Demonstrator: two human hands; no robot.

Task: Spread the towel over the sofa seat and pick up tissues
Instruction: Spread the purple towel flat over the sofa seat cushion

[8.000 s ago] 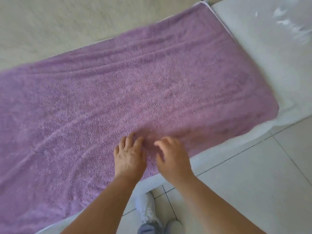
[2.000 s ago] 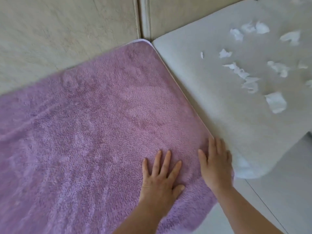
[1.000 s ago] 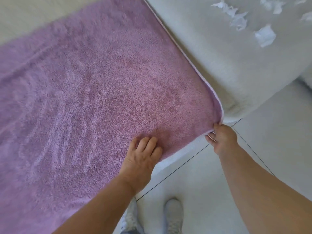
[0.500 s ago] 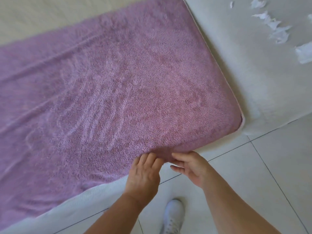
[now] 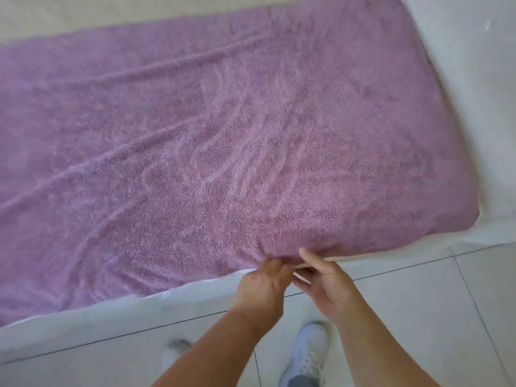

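- Left hand (image 5: 261, 289) and right hand (image 5: 325, 280) side by side, both pinching front edge of towel (image 5: 223, 135).
- Towel flat over seat (image 5: 83, 319).

Pale, glossy floor tiles (image 5: 413, 308) with thin dark grout lines fill the lower field. A white sofa (image 5: 474, 113) spans the frame, its cream backrest (image 5: 83, 15) along the top edge. Soft, even daylight falls across all surfaces.
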